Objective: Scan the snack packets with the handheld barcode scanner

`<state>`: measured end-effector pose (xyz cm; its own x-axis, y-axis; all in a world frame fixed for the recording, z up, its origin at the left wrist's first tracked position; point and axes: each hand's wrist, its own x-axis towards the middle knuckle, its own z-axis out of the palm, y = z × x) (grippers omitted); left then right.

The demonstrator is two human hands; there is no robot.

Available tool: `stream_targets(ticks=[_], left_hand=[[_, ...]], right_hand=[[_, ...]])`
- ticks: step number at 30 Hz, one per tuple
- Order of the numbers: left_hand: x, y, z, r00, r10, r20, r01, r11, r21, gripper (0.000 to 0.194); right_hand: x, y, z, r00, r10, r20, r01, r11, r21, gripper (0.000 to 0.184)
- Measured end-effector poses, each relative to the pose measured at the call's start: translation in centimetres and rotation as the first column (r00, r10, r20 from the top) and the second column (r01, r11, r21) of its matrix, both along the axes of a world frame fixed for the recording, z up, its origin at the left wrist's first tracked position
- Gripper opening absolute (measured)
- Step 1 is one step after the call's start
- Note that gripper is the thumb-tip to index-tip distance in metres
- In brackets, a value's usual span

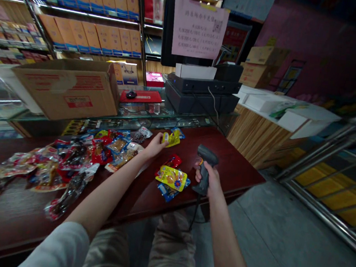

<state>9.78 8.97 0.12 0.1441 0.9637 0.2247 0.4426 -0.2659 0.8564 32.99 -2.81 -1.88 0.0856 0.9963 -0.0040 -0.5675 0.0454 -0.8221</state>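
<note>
My left hand reaches forward over the dark red table and pinches a small yellow snack packet, lifted slightly above the surface. My right hand is wrapped round the grip of a dark grey barcode scanner, whose head points toward the far side of the table. Between the hands lie a yellow packet, a red one and a blue one. A spread of many more snack packets covers the table to the left.
A large cardboard box sits on the glass counter behind the table. A black register with a paper notice stands at centre back. Shelves of boxes fill the wall. A metal railing runs along the right.
</note>
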Motion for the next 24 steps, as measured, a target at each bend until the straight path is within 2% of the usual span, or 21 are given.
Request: stream_targets(ticks=[2,4,7,10,16,20,24], left_hand=[[-1.4,-1.7,0.6,0.992,-0.019,0.122,0.016,1.0,0.024,0.015],[-2.6,-3.5,1.1,0.986,-0.019,0.165,0.008,0.998,0.067,0.017],[-3.8,-5.9,1.6,0.986,-0.033,0.162,0.011,0.991,0.136,0.025],[-4.3,-7.5,1.3,0.991,-0.045,0.126,0.023,0.984,0.174,0.032],[-5.1,-8.1,0.3,0.997,-0.06,-0.043,0.067,0.98,0.185,0.038],[-5.2,-8.3,0.7,0.988,-0.055,-0.145,0.077,0.985,0.153,0.037],[-5.1,-8.7,1.3,0.978,-0.038,-0.206,0.075,0.982,0.175,0.031]], right_hand=[[-0.4,-0.8,0.6,0.999,0.026,0.04,-0.027,0.999,0.041,0.031],[-1.2,-1.9,1.3,0.992,0.077,0.101,-0.083,0.995,0.059,0.03],[-3.4,-3.6,2.4,0.952,0.216,0.217,-0.228,0.973,0.028,0.029],[-6.2,-4.7,3.1,0.928,0.257,0.27,-0.266,0.964,-0.003,0.03],[-9.5,-5.2,3.1,0.96,0.186,0.209,-0.186,0.982,-0.019,0.038],[-9.7,-5.3,2.8,0.977,0.143,0.161,-0.143,0.99,-0.01,0.037],[-9.6,-5.3,2.7,0.962,0.175,0.211,-0.17,0.985,-0.04,0.034]])
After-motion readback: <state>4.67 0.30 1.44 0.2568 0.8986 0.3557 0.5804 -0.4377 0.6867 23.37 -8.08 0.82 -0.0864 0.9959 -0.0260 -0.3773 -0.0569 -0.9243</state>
